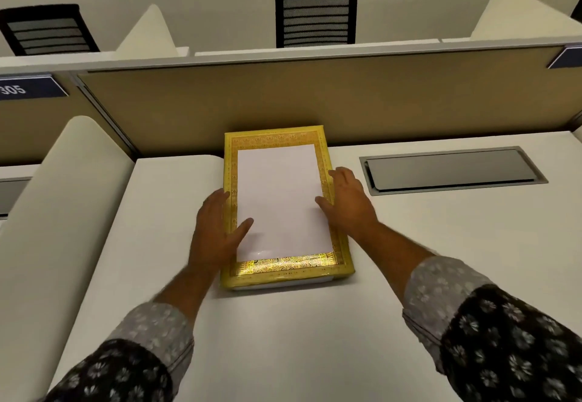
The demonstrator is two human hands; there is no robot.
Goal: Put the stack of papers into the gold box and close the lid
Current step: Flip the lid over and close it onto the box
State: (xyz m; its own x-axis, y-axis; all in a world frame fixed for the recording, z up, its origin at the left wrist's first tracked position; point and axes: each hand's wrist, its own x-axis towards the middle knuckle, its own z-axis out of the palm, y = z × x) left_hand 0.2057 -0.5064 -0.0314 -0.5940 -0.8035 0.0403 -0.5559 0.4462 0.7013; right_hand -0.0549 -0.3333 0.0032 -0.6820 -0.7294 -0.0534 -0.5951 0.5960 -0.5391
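A flat gold box (285, 264) with a patterned border lies lid down on the white desk (283, 338), its far end against the partition. A white stack of papers (280, 200) rests flat on top of the lid. My left hand (214, 234) lies over the box's left edge, fingers spread and thumb on the paper's lower left. On the right rim sits my right hand (349, 203), its thumb touching the paper's right edge. Neither hand has lifted anything.
A tan partition (315, 99) closes off the desk behind the box. A grey cable flap (453, 170) is set into the desk at the right. A white curved divider (63, 212) borders the left side. Black mesh chairs (316, 15) stand beyond the partition.
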